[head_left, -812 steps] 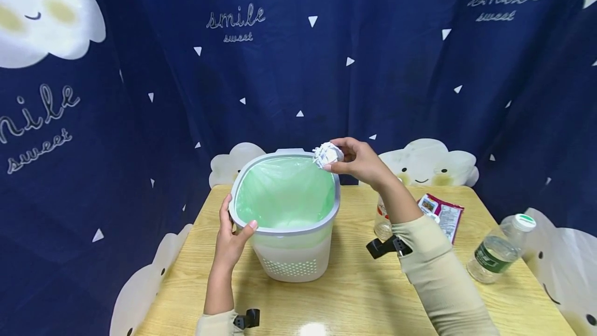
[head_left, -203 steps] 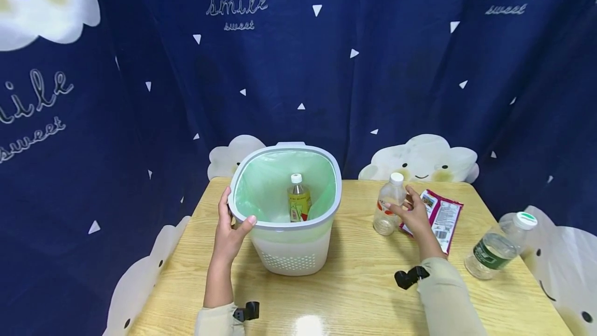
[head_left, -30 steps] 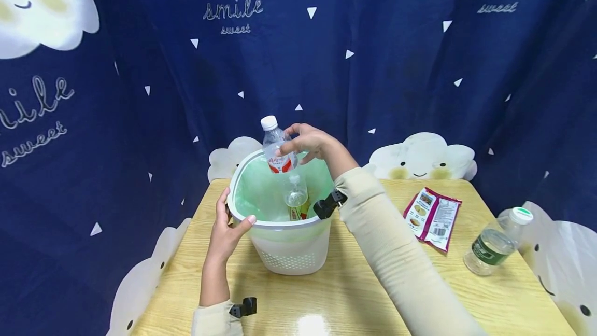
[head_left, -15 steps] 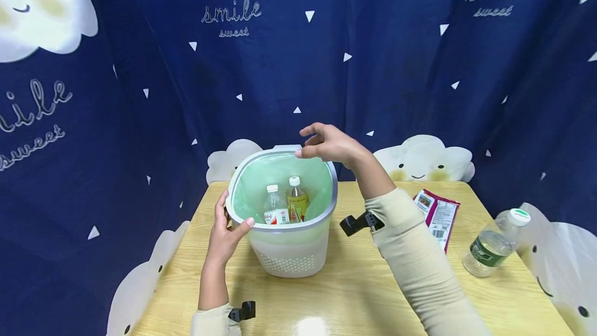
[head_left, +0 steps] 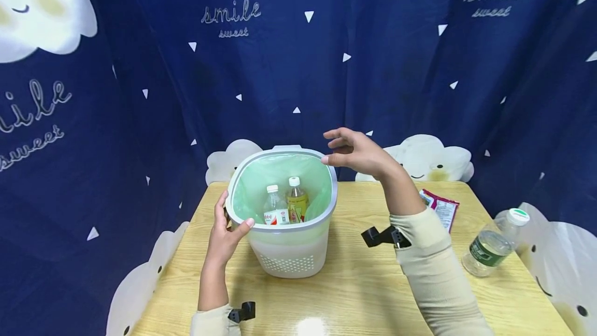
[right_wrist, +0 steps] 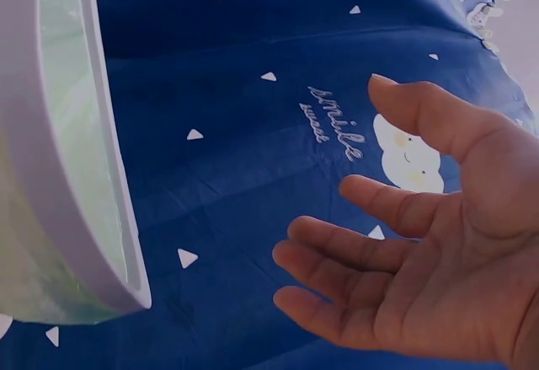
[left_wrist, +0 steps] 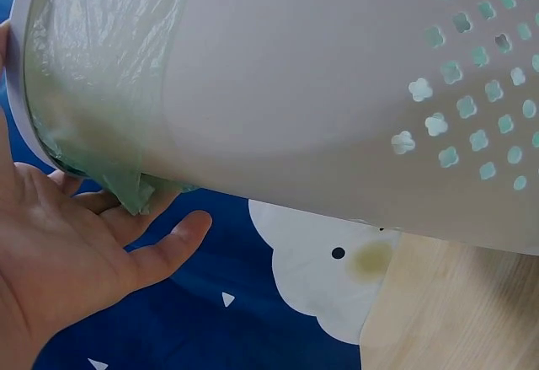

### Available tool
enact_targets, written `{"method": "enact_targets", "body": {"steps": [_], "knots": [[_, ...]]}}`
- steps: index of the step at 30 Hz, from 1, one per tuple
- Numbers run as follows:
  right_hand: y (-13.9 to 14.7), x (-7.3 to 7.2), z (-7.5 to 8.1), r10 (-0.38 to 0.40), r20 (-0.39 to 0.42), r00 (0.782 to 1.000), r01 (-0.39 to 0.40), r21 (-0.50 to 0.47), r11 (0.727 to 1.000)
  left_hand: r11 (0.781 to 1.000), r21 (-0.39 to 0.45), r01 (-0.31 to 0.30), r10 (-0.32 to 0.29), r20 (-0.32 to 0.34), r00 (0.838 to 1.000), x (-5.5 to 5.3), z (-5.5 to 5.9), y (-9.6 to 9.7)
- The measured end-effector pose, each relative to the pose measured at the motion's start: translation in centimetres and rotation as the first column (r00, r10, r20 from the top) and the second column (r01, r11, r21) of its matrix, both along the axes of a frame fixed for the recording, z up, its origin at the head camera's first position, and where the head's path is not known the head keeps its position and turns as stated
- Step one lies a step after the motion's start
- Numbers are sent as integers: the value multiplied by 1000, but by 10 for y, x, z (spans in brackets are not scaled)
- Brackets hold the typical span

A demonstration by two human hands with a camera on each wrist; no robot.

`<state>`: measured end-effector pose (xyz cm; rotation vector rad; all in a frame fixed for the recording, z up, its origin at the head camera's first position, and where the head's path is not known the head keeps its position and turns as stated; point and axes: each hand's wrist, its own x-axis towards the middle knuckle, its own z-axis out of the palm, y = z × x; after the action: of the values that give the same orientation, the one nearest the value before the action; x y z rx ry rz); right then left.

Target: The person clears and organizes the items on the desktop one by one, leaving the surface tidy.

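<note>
A pale trash bin [head_left: 291, 261] with a green liner bag [head_left: 275, 165] stands on the table. My left hand [head_left: 224, 242] grips its rim at the near left corner, thumb over the front edge. In the left wrist view, part of the liner hangs down by the fingers. Inside the bin, a clear bottle [head_left: 275, 205] with a white cap leans beside a yellow-labelled bottle [head_left: 297, 204]. Right of the rim, my right hand [head_left: 361, 154] hovers with loosely bent fingers. Nothing is in it, as the right wrist view confirms.
On the right of the wooden table [head_left: 354, 294] lies a purple and white snack packet [head_left: 445, 211], partly behind the right forearm. A clear bottle with a green label [head_left: 489, 248] stands near the right edge. A blue curtain [head_left: 298, 66] hangs behind.
Earlier, my right hand held crumpled paper over the bin, then reached the clear bottle on the table. It carried that bottle over, released it inside and has drawn back right. The left hand stayed.
</note>
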<state>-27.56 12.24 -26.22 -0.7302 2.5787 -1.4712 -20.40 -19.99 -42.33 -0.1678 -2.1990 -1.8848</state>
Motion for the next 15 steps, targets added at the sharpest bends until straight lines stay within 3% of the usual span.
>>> {"method": "enact_targets", "body": {"steps": [15], "knots": [[34, 17, -33, -54, -23, 998, 52, -53, 997, 1000, 4, -6, 6, 20, 1000, -1, 1, 1]]}}
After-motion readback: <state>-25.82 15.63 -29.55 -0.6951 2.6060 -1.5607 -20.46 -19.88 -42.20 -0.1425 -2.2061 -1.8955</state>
